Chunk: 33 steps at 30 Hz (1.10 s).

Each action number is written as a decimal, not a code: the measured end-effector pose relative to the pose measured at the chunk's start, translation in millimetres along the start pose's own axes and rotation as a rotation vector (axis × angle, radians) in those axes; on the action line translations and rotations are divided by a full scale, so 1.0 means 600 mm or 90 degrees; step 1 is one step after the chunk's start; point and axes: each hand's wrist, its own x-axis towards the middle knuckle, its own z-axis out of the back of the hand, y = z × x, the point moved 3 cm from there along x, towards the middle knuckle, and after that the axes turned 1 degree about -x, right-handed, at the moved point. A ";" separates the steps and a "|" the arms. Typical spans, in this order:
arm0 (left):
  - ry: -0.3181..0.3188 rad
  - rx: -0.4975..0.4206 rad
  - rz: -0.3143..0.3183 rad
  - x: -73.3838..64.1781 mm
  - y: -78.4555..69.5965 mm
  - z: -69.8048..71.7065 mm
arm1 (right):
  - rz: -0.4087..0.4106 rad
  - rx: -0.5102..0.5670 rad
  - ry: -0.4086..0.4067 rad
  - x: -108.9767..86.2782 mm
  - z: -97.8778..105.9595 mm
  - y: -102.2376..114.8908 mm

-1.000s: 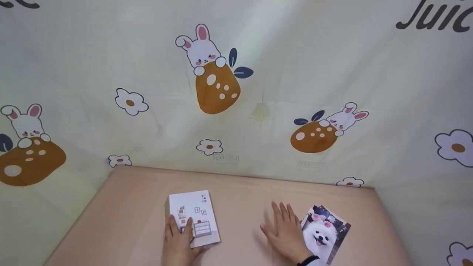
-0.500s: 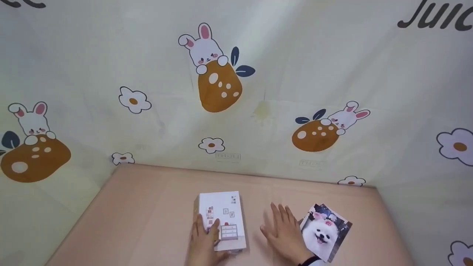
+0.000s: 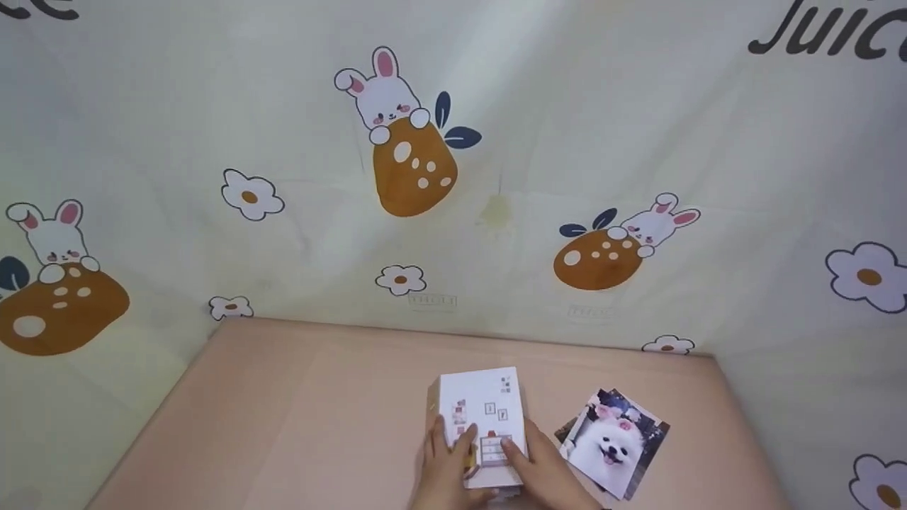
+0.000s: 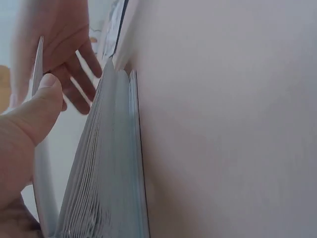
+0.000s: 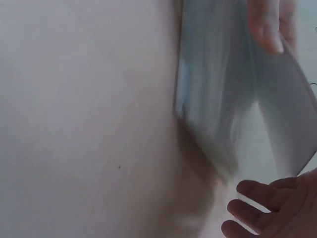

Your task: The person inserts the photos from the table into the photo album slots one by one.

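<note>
The left hand (image 3: 446, 471) comes in from the near edge, its grip pinching the white album (image 3: 473, 388) by the raised cover (image 4: 42, 163): the thumb (image 4: 37, 111) is on the inner side, the fingers outside. Between cover and pages (image 4: 119, 148) there is a gap. The right hand (image 3: 545, 471) is at the album's right side, its grip loosely spread, the fingers (image 5: 258, 193) nearly straight and apart; in the head view its thumb lies over the cover's front. The album is in front of the person on the near part of the pinkish counter (image 3: 319, 418); whether its back touches the surface cannot be told.

Dark lettering on the cloth backdrop (image 3: 517, 106) reads "Juic", cut off at the upper right corner, with "ce" at the upper left. Small marks on the cover are too tiny to read.

There is one album, and just right of the hands a stack of at least two prints (image 3: 609, 453), the top one showing a white dog. The backdrop shows three rabbits on orange fruit and six flowers.
</note>
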 end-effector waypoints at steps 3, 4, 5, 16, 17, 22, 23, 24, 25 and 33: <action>0.032 -0.035 0.001 0.002 -0.012 -0.006 | -0.021 0.129 0.004 -0.012 0.007 0.016; 0.045 -0.051 0.004 0.003 -0.016 -0.006 | -0.023 0.184 0.006 -0.015 0.009 0.024; 0.057 -0.067 0.007 0.004 -0.019 -0.006 | -0.027 0.236 0.010 -0.018 0.010 0.033; 0.155 -0.402 -0.015 -0.003 -0.050 0.031 | 0.134 0.191 0.093 -0.029 -0.009 0.091; 0.148 -0.421 -0.034 -0.005 -0.051 0.039 | 0.150 0.133 0.084 -0.029 -0.014 0.085; 0.072 -0.462 -0.068 -0.014 -0.056 0.090 | 0.173 -0.140 -0.004 -0.029 -0.030 0.043; 0.052 -0.460 -0.064 -0.015 -0.057 0.102 | 0.165 -0.173 -0.008 -0.028 -0.030 0.035; 0.035 -0.464 -0.057 -0.015 -0.057 0.113 | 0.152 -0.199 -0.006 -0.028 -0.030 0.029; 0.023 -0.465 -0.046 -0.016 -0.058 0.124 | 0.139 -0.223 -0.001 -0.028 -0.030 0.023; 0.009 -0.392 0.049 -0.007 -0.054 0.183 | 0.054 -0.308 0.056 -0.027 -0.023 0.001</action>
